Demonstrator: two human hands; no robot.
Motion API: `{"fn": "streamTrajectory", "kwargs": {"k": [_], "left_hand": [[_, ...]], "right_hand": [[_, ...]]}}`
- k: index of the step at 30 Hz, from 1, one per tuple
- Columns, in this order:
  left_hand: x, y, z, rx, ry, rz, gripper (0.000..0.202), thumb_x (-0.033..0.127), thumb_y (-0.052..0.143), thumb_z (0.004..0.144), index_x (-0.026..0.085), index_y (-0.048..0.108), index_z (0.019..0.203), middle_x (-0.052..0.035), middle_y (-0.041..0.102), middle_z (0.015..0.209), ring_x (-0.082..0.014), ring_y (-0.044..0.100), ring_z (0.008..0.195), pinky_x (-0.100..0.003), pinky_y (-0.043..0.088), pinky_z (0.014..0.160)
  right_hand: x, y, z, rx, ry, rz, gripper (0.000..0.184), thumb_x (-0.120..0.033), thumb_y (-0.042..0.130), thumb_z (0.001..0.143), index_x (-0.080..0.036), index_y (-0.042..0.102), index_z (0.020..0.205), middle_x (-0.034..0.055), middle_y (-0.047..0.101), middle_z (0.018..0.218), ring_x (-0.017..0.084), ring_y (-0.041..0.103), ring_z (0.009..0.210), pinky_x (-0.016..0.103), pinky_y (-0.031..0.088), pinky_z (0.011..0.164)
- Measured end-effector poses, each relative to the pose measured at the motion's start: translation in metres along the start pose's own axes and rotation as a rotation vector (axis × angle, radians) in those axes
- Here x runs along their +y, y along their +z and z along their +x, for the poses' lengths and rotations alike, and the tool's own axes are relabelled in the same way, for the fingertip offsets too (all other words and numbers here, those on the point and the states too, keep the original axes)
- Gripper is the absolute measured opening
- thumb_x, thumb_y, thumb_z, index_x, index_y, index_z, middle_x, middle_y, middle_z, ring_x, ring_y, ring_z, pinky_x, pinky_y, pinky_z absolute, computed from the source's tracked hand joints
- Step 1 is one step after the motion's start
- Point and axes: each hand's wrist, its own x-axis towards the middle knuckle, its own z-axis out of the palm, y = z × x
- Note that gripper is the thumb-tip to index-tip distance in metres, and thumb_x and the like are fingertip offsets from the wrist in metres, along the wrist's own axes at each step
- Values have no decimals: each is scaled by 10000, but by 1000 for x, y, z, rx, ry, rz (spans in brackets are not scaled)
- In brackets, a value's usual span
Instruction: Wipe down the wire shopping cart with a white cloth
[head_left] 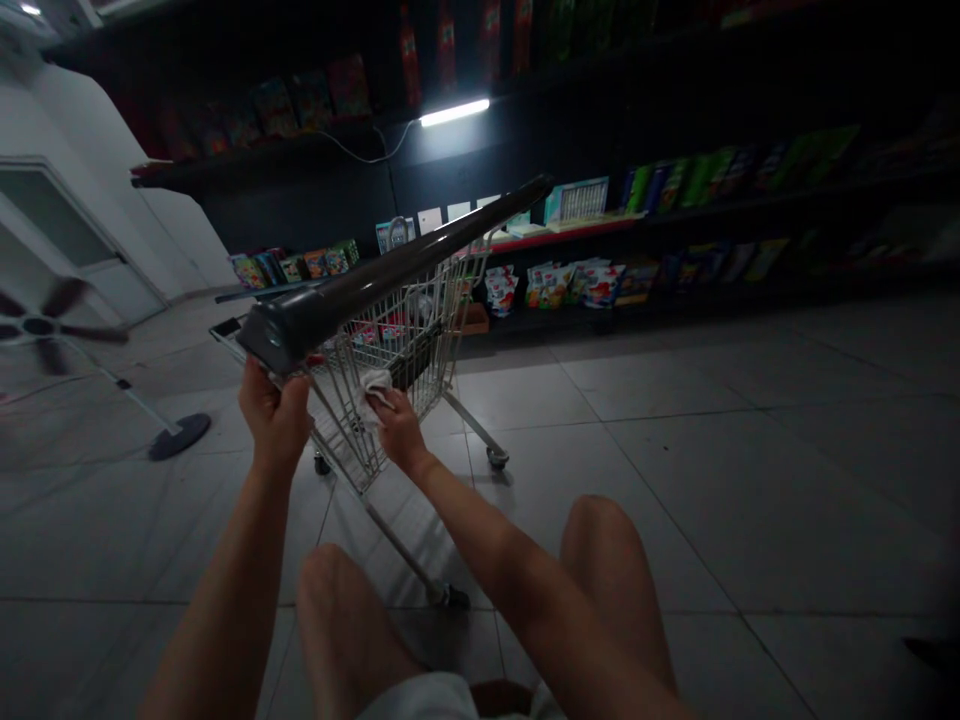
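Note:
A wire shopping cart [450, 330] stands in front of me, its dark grey push handle [405, 262] running up to the right. Just below the near end of that handle, my left hand [274, 415] is closed around the cart's frame. My right hand [401, 430] grips a crumpled white cloth [373, 393] and presses it against the wire mesh of the cart's near side. Part of the cloth is hidden behind my fingers. Some colourful packs show dimly through the wires.
Behind the cart run dark shelves [510, 150] with bottles, boxes and snack bags [600, 282]; a lit tube lamp [454, 112] hangs there. A standing fan [37, 326] with a round base is at the left. Cart wheels [452, 597] rest on the tiled floor [690, 450].

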Motion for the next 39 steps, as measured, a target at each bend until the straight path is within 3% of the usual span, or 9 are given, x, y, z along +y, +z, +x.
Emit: {"fn": "streamTrajectory", "kwargs": {"k": [3, 8, 12, 16, 21, 24, 29, 32, 39], "left_hand": [[-3, -7, 2, 161, -65, -197, 190, 227, 499, 709, 192, 585, 875, -36, 711, 905, -188, 694, 786, -367, 553, 782], [-13, -17, 5, 197, -93, -119, 243, 233, 453, 685, 216, 595, 882, -23, 712, 865, -199, 695, 782, -383, 573, 773], [-19, -25, 2, 241, -112, -31, 262, 247, 438, 666, 235, 587, 880, -12, 686, 814, -204, 688, 764, -386, 583, 719], [-19, -36, -5, 243, -84, -42, 246, 228, 432, 658, 236, 573, 860, -25, 708, 864, -218, 696, 824, -398, 591, 726], [-15, -49, -12, 235, -105, -209, 203, 163, 479, 634, 230, 551, 811, 19, 722, 865, -217, 693, 822, -459, 582, 803], [-14, -51, -12, 243, -128, -213, 194, 162, 483, 626, 230, 537, 799, 26, 720, 867, -221, 684, 822, -488, 578, 811], [-16, -53, -12, 241, -73, -298, 194, 130, 485, 620, 230, 545, 775, 41, 714, 845, -211, 676, 799, -497, 572, 803], [-17, -55, -11, 281, -86, -388, 209, 116, 520, 582, 229, 578, 748, 47, 728, 824, -194, 672, 725, -460, 568, 769], [-23, -59, -8, 382, -94, -545, 201, 133, 576, 483, 213, 636, 659, -6, 743, 720, -204, 658, 633, -374, 533, 656]], "right_hand": [[-3, -16, 3, -1, 32, 69, 505, -57, 571, 783, -165, 637, 1272, 109, 593, 1333, 236, 509, 1239, 397, 444, 1107], [-55, -69, 61, 353, -142, 29, 465, -111, 432, 904, -238, 568, 1331, 47, 489, 1435, 216, 368, 1383, 453, 325, 1199], [-90, -68, 88, 246, -330, -100, 445, -132, 487, 901, -359, 586, 1270, -32, 500, 1407, 219, 332, 1418, 472, 328, 1195], [-60, -70, 100, 183, -379, -148, 466, -96, 498, 880, -367, 589, 1249, -30, 515, 1382, 231, 366, 1395, 483, 356, 1169], [-2, -103, 113, 468, -226, -168, 662, -41, 462, 807, -301, 448, 1415, 40, 490, 1398, 292, 331, 1405, 584, 332, 1155], [-25, -93, 105, 523, -214, -182, 649, -50, 455, 810, -289, 456, 1413, 49, 501, 1388, 305, 346, 1377, 583, 360, 1126], [-71, -75, 88, 329, -356, -230, 470, -115, 475, 885, -357, 583, 1273, -30, 555, 1350, 248, 439, 1239, 465, 419, 1081], [-35, -106, 103, 288, -334, -326, 490, -103, 497, 851, -301, 576, 1293, 14, 568, 1307, 264, 443, 1238, 498, 411, 1085], [70, -185, 156, 337, 106, -470, 419, -61, 403, 825, -85, 621, 1182, 151, 556, 1237, 318, 466, 1220, 586, 411, 1036]]}}
